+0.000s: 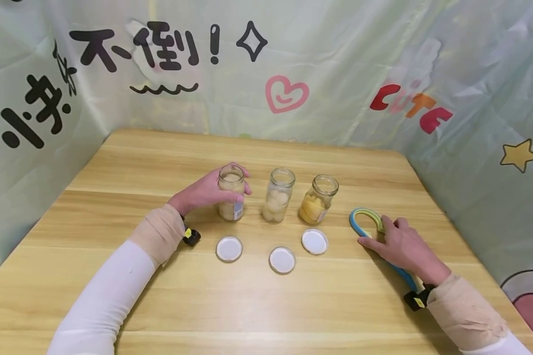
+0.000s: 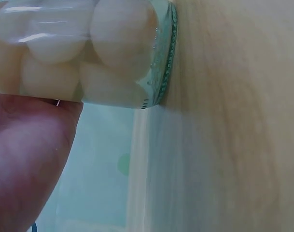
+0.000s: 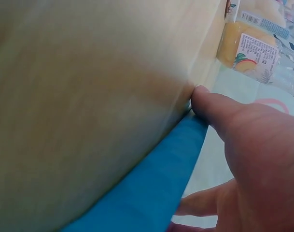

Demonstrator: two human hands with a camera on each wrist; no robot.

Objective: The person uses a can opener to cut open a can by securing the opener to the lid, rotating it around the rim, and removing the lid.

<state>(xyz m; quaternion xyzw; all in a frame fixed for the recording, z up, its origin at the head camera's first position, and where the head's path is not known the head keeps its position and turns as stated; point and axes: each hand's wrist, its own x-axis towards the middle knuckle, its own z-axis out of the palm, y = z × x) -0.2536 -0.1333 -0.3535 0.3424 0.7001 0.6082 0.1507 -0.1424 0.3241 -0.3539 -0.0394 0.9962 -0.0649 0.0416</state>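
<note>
My left hand (image 1: 210, 190) grips an upright open glass jar (image 1: 231, 209), thumb across its front and fingers behind. Pale round fruit pieces (image 2: 55, 34) fill its lower part in the left wrist view. Beside it stands a second open jar (image 1: 276, 199) with whitish balls, then a third jar (image 1: 314, 204) with yellow fruit. At the right, my right hand (image 1: 406, 246) holds a blue and yellow-green jar opener (image 1: 359, 228) lying on the table, its curved end beyond the fingers. Thumb and fingers sit on either side of its blue edge (image 3: 147, 179) in the right wrist view.
Three round lids lie white side up before the jars: a left lid (image 1: 229, 249), a middle lid (image 1: 282, 260) and a right lid (image 1: 314, 241). The wooden table (image 1: 231, 310) meets printed cloth (image 1: 328, 64) at its back and sides.
</note>
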